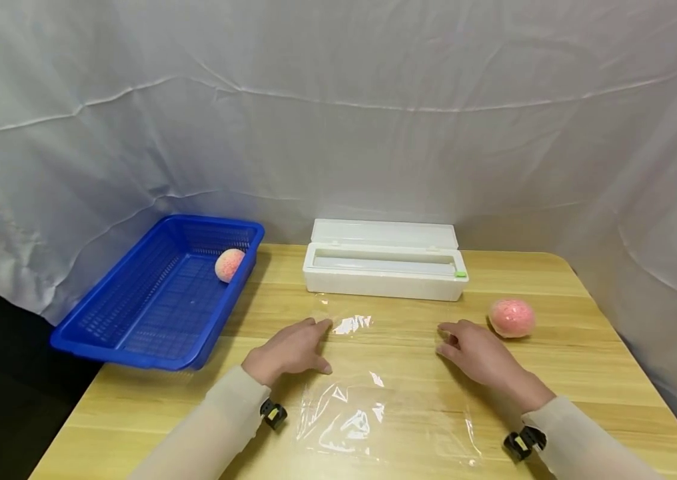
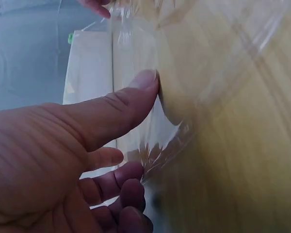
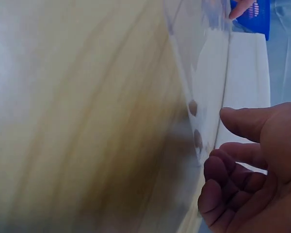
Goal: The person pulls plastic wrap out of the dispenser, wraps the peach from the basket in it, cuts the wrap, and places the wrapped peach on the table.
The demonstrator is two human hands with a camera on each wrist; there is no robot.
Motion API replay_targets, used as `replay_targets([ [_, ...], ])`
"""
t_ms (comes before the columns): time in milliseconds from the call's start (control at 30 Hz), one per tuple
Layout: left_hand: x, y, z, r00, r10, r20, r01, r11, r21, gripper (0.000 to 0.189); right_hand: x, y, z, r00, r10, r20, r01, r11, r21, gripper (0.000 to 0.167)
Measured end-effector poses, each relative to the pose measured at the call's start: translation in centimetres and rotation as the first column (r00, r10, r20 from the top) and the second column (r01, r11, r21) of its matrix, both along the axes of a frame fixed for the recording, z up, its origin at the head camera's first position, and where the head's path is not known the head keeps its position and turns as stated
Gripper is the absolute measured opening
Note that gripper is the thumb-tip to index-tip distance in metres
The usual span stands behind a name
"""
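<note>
A sheet of clear plastic film (image 1: 356, 427) lies over the tabletop between my two hands, wrinkled and glinting. My left hand (image 1: 293, 348) is at its left side, thumb and forefinger spread apart. In the left wrist view the gathered edge of the film (image 2: 157, 158) reaches the fingertips, while the thumb (image 2: 144, 80) overlaps the sheet. At the opposite side is my right hand (image 1: 478, 353), fingers loosely bent. The right wrist view shows a gap between its thumb and fingers, with the film's edge (image 3: 186, 90) close by the fingertips.
Behind the film stands a white film dispenser box (image 1: 383, 283), lid up, a roll inside and a green piece at its right end. A blue basket (image 1: 152, 360) at left holds a pink speckled ball (image 1: 229, 265). Another pink ball (image 1: 512, 318), shiny, sits beyond my right hand.
</note>
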State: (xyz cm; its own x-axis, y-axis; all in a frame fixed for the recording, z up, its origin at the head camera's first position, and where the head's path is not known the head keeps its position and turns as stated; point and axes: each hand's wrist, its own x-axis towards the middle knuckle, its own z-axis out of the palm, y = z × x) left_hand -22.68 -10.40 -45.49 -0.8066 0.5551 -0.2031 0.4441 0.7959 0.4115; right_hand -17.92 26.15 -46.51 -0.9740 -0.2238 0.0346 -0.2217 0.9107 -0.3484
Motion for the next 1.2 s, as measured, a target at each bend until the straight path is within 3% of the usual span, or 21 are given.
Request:
replay_targets([
  [500, -1.9, 0.5, -0.4, 0.991, 0.068, 0.112, -0.068, 0.998, -0.010, 0.101, -1.9, 0.6, -1.1, 0.999, -0.029, 0.015, 0.028, 0.999, 0.045, 0.045],
  [633, -1.7, 0.4, -0.3, 0.992, 0.075, 0.102, -0.077, 0.997, 0.011, 0.101, -1.7, 0.3, -0.9, 0.998, -0.060, 0.000, 0.060, 0.997, 0.048, 0.044],
  [767, -1.3, -0.2, 0.3, 0.996, 0.069, 0.060, -0.072, 0.997, 0.039, 0.092, -0.9, -0.5, -0.5, 0.993, -0.113, -0.014, 0.113, 0.994, -0.013, 0.040],
  [933, -0.9, -1.3, 2.9, 0.996, 0.059, -0.067, -0.057, 0.998, 0.028, 0.041, 0.4, -1.7, -0.2, 0.992, -0.127, -0.004, 0.126, 0.989, -0.081, 0.037],
  [1033, -1.4, -2.2, 5.4, 0.981, 0.073, -0.181, -0.068, 0.997, 0.033, 0.012, 1.0, -2.0, -0.3, 0.993, -0.114, 0.003, 0.114, 0.991, -0.070, 0.037],
  [1200, -3.3, -5.2, 9.3, 0.938, 0.183, -0.295, -0.163, 0.982, 0.093, 0.013, 1.2, -2.1, -0.6, 0.993, -0.109, 0.043, 0.111, 0.993, -0.050, 0.038],
])
